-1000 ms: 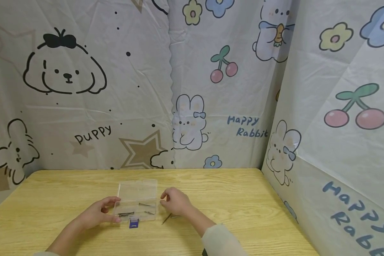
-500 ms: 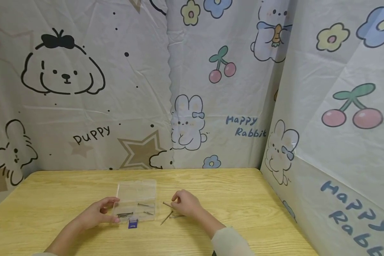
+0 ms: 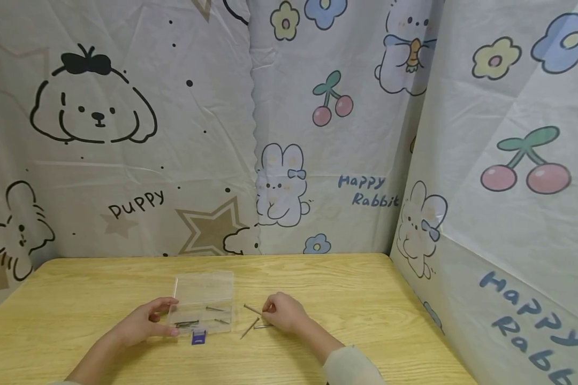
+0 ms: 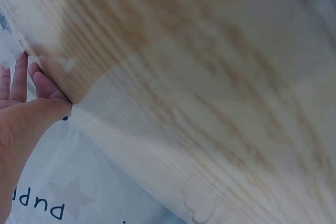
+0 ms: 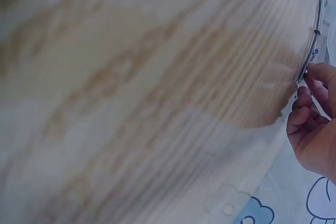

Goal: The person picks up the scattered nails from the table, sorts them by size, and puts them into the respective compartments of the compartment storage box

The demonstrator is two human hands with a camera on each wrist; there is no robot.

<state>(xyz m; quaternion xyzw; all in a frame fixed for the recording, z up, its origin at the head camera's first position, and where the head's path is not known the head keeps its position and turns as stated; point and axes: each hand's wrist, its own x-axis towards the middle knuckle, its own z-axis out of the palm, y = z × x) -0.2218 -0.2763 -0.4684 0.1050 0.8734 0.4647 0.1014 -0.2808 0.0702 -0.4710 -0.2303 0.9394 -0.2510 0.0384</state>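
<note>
A clear plastic box [image 3: 204, 289] lies on the table with its lid folded back, a blue latch [image 3: 199, 337] at its front. Several nails [image 3: 187, 324] lie inside, in separate compartments. My left hand [image 3: 142, 322] grips the box's left side, thumb at the front corner and fingers farther back. Just right of the box are a few loose nails. My right hand [image 3: 286, 313] pinches the end of one nail [image 3: 252, 309], fingertips low at the tabletop. Another nail [image 3: 249, 329] lies slanted, and a third nail [image 3: 262, 326] is partly covered by that hand.
The wood-grain table [image 3: 347, 299] reaches back to a printed cloth [image 3: 212, 160] hanging behind it. More printed cloth [image 3: 510, 230] hangs along the right side.
My right hand has shifted right and slightly toward me, uncovering the loose nails beside the box. The left hand stays at the box.
</note>
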